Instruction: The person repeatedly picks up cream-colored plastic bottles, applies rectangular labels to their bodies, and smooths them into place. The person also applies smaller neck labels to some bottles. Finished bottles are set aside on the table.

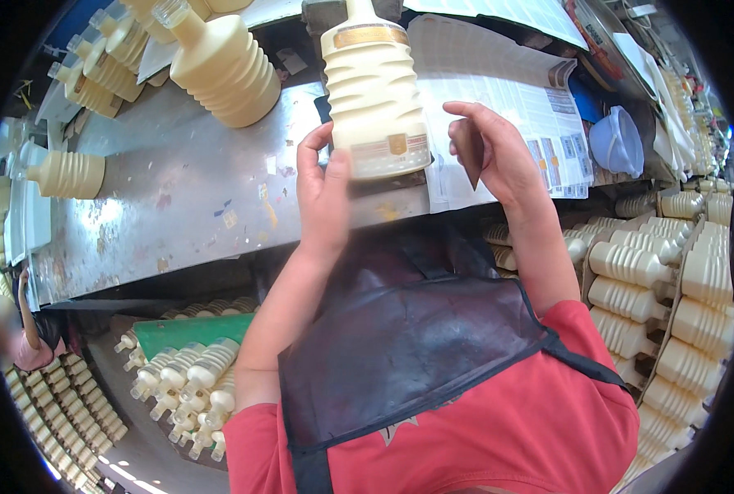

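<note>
The worktop (178,214) is scuffed grey metal, marked with yellow smears (267,206) and a white paper scrap (271,165). A ridged cream bottle (231,78) stands toward the rear left, another cream bottle (71,174) at the left end. Overlapping printed sheets (490,74) cover the right part. Whether the gold-banded bottle (375,99) touches the metal cannot be told.

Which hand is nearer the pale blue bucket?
Right. The right hand is left of the bucket, apart from it; the left hand is farther left, at the labelled cream bottle.
</note>
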{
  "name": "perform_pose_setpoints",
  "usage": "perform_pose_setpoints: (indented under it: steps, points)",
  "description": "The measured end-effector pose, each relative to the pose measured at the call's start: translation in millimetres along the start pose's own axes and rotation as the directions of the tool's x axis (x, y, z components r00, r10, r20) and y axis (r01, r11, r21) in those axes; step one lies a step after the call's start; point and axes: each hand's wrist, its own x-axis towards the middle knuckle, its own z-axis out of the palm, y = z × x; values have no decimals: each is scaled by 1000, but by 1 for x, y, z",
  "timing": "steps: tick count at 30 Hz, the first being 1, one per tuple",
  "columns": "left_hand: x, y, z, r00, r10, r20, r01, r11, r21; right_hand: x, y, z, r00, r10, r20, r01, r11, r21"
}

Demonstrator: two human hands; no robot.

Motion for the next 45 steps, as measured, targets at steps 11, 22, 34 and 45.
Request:
perform_pose_setpoints:
  steps: [11,22,34,45]
  points:
    - [-3,-12,-16,921,380,92,-356,717,599,-34,-3,65,453,-767,455,624,-91,-776]
    - [0,3,7,825,554,116,-472,561,680,-56,-13,77,340,-587,735,720,-341,-605]
    - [-2,2,-2,873,475,111,-429,640,638,-49,-19,77,843,-513,160,332,263,-906]
    - [8,5,15,982,164,-97,-90,849,521,-46,-1,65,938,-346,17,219,553,-804]
